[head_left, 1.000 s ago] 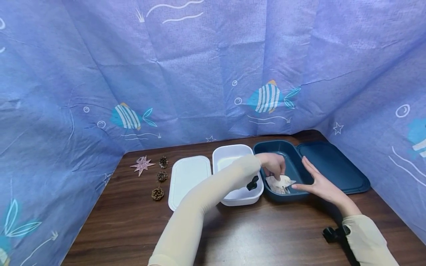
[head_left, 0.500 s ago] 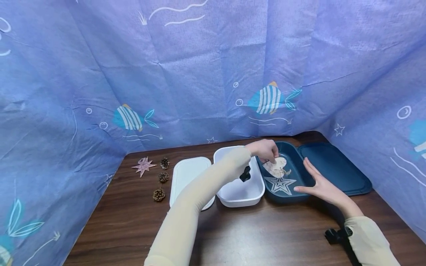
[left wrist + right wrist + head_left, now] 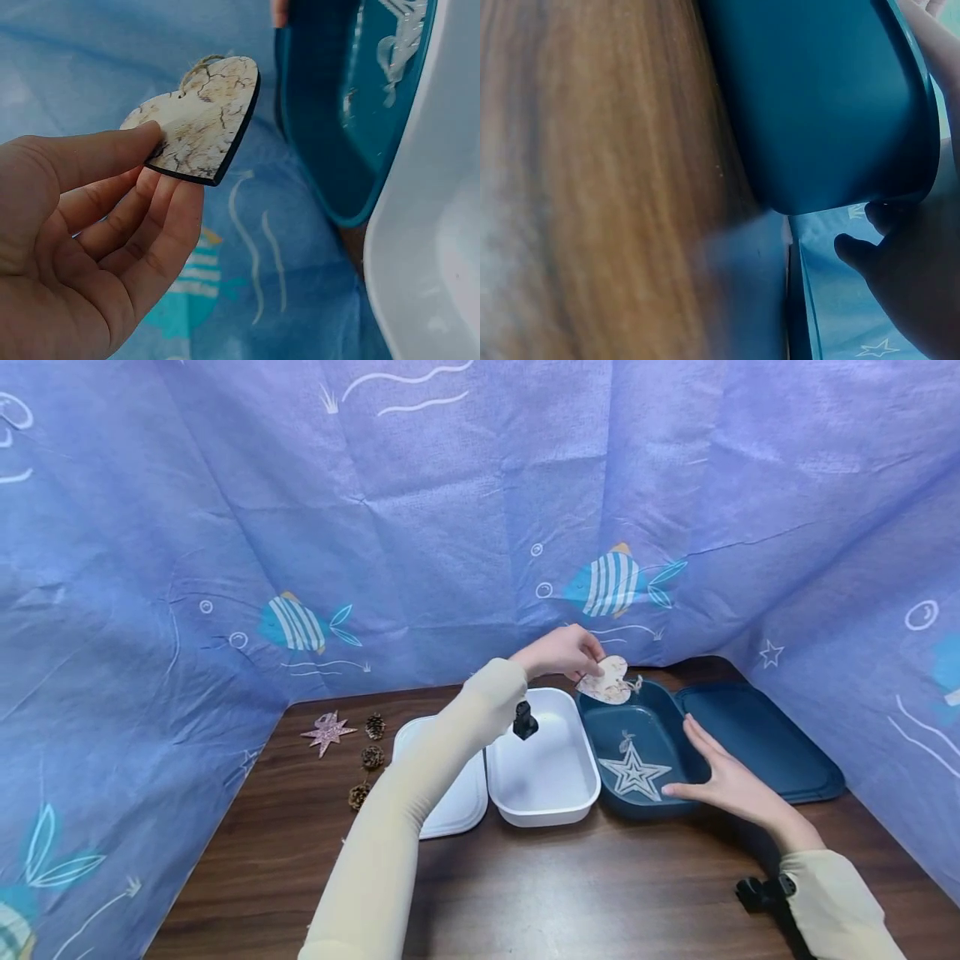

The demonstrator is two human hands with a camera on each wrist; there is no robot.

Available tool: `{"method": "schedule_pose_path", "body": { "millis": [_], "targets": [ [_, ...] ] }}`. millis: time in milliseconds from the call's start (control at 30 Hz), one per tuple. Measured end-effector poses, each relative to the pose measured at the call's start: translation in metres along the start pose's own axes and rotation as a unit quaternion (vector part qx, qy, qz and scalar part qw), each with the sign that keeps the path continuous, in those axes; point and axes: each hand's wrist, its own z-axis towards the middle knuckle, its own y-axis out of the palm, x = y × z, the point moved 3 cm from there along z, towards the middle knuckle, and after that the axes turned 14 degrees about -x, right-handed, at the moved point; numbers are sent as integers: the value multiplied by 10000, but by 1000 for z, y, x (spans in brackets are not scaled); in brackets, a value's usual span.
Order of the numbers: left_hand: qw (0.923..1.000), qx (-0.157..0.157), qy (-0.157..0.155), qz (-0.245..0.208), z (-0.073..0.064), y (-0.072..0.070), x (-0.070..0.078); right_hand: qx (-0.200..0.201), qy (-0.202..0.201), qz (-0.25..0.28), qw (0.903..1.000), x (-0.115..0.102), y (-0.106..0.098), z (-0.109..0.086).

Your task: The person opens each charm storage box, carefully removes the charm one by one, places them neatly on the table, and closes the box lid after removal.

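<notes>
Risk: drop | left hand (image 3: 561, 652) grip pinches heart ornament (image 3: 201, 127) by its edge | right hand (image 3: 723, 783) released, flat against teal box (image 3: 651, 793)

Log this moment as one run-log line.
left hand: pinches heart ornament above blue box | right hand: flat against blue box | star ornament: inside
</notes>
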Motion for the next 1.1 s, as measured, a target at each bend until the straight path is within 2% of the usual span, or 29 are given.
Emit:
{"method": "schedule_pose_path", "body": {
  "millis": [200,467,667,800,1100],
  "targets": [
    [9988,317,122,-362,-30,-24,0,-90,-31,-194,9998,-4,-2,-1],
    [9907,1164,98,-694,-78,-57,-12,-130,27,-167,9998,-5,-1,-3],
    [9754,1767,143,-1308,-119,-80,-29,-176,-33,-126,9998,-5,1,0],
    [9655,2110,75,-1522,-148,-92,-39,-171,-35,-109,9998,-4,1,0],
    [9421,2935,-124,-1615,-228,-111,-57,-162,-52,-131,9998,-6,0,0]
  ]
}}
